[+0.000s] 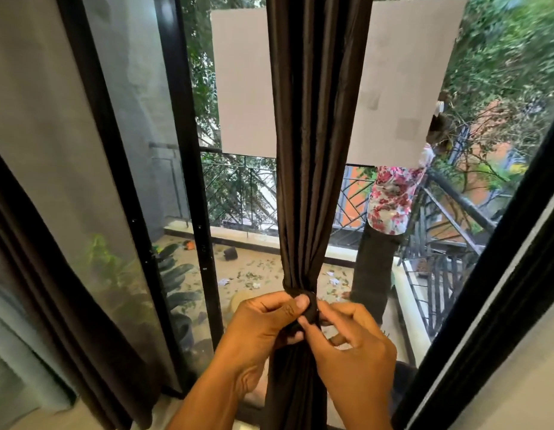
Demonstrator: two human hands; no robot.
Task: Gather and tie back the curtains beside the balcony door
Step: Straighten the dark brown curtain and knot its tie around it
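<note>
A dark brown curtain (316, 135) hangs gathered into a narrow bundle in front of the balcony glass. Low down it is cinched by a dark tie-back band (310, 308) wrapped around the folds. My left hand (263, 324) pinches the band from the left, thumb on top. From the right, my right hand (350, 339) grips the same band with fingertips against the knot. Below my hands the curtain falls straight down. A second dark curtain (52, 274) hangs loose at the far left.
Black door frames (188, 150) stand left and right (487, 290) of the glass. Outside on the balcony a person in a floral top (390, 200) stands by the metal railing (455, 200). Potted plants (173, 274) and scattered leaves lie on the balcony floor.
</note>
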